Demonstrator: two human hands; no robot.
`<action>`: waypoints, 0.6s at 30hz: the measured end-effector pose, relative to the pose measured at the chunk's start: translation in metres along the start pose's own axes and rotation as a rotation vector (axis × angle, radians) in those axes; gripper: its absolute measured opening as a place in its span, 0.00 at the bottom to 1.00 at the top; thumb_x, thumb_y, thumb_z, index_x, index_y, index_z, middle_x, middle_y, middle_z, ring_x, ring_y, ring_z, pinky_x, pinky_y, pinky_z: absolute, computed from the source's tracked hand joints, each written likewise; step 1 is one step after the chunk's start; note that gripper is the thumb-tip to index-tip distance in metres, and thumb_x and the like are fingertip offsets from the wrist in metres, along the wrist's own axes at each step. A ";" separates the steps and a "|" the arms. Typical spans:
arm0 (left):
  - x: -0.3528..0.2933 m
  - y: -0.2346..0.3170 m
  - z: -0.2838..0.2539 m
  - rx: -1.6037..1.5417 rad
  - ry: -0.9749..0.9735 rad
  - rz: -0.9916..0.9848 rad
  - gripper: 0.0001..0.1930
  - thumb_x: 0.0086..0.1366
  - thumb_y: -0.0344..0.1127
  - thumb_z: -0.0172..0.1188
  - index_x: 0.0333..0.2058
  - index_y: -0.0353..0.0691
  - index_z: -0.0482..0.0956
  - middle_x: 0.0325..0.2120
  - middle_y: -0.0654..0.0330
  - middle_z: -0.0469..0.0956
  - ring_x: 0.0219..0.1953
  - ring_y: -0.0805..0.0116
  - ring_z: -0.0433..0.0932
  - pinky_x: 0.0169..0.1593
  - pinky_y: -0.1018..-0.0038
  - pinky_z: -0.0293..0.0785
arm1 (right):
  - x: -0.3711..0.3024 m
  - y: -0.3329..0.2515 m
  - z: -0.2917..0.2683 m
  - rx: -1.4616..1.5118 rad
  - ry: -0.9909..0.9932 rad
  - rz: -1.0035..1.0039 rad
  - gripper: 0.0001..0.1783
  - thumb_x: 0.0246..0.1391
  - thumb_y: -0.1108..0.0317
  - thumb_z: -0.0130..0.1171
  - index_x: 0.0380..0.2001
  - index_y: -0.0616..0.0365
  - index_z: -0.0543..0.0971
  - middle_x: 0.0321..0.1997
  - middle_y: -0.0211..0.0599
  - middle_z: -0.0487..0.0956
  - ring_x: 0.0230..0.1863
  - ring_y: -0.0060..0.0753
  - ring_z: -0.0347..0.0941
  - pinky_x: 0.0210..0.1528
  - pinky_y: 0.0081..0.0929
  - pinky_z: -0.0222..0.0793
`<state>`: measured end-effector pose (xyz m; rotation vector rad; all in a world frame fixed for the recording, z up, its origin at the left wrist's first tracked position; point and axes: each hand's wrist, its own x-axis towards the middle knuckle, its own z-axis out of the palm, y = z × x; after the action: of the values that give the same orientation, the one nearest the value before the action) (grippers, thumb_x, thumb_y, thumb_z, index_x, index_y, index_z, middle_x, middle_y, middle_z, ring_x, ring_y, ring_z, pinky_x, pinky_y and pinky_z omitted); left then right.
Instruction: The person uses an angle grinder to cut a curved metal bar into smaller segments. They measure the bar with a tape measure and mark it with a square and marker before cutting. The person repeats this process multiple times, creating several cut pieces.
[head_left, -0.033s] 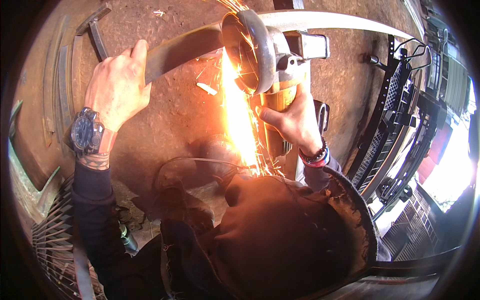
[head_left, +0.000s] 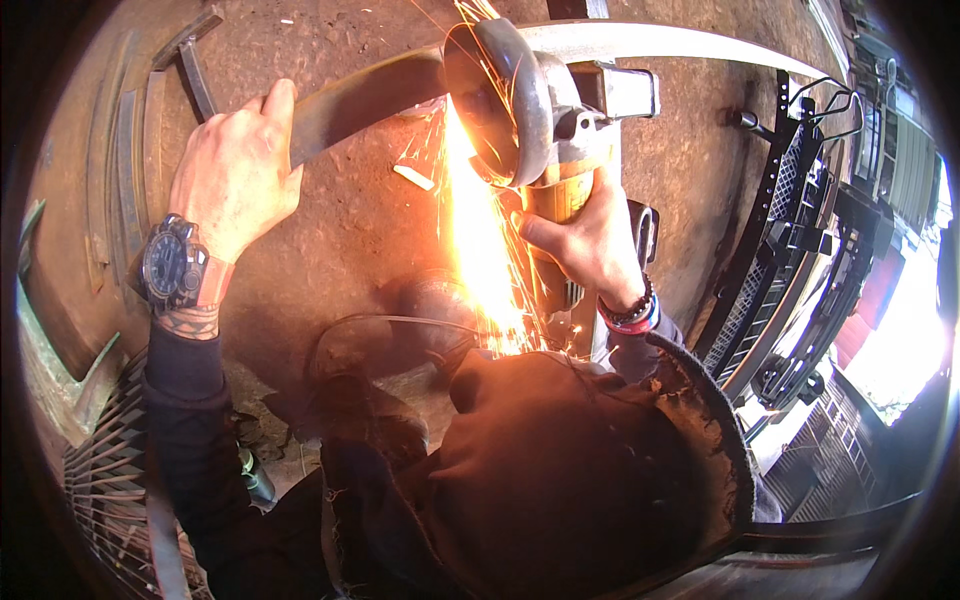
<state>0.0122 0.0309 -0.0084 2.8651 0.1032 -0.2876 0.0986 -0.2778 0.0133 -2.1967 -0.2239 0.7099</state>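
Observation:
With my right hand (head_left: pixel 590 240) I grip the yellow body of an angle grinder (head_left: pixel 562 150). Its rounded guard (head_left: pixel 515 90) and disc meet a long metal bar (head_left: pixel 375 95), and a bright stream of sparks (head_left: pixel 480 260) pours down from there toward my lap. My left hand (head_left: pixel 240 165) is closed around the bar's left end; its fingertips are hidden behind the metal. A dark watch (head_left: pixel 172 262) is on my left wrist, bracelets (head_left: pixel 635 312) on the right. The exact contact point is lost in glare.
A dark cloth (head_left: pixel 570 470) covers the lower middle. Black metal frames with mesh (head_left: pixel 770 230) lie at the right. Flat metal strips (head_left: pixel 128 160) and a bent bar (head_left: pixel 195 75) are at the upper left. Thin rods (head_left: pixel 105 480) sit at the lower left. A small pale piece (head_left: pixel 413 177) lies on the ground.
The spark pattern differs slightly. Both hands, the angle grinder and the bar look the same.

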 end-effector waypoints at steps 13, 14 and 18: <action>0.000 0.001 0.000 -0.010 0.026 0.006 0.23 0.52 0.30 0.70 0.43 0.34 0.68 0.34 0.42 0.81 0.38 0.42 0.82 0.42 0.56 0.81 | 0.003 0.002 0.000 0.045 -0.047 0.023 0.35 0.37 0.73 0.71 0.53 0.65 0.71 0.45 0.41 0.80 0.45 0.32 0.79 0.49 0.31 0.76; 0.001 0.001 0.000 -0.008 0.013 0.002 0.23 0.51 0.30 0.71 0.43 0.34 0.68 0.34 0.42 0.81 0.38 0.42 0.82 0.42 0.56 0.81 | 0.003 0.002 -0.001 0.039 -0.064 0.034 0.35 0.37 0.76 0.69 0.53 0.64 0.71 0.46 0.39 0.79 0.46 0.31 0.78 0.49 0.31 0.76; 0.000 0.001 -0.001 -0.003 -0.004 -0.010 0.23 0.51 0.30 0.71 0.43 0.35 0.68 0.34 0.42 0.81 0.38 0.42 0.82 0.42 0.56 0.81 | 0.003 0.002 -0.001 0.051 -0.095 0.095 0.33 0.38 0.76 0.71 0.52 0.64 0.72 0.45 0.39 0.80 0.46 0.31 0.78 0.50 0.31 0.76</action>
<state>0.0128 0.0300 -0.0076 2.8616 0.1177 -0.2944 0.1020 -0.2788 0.0110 -2.1383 -0.1489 0.8649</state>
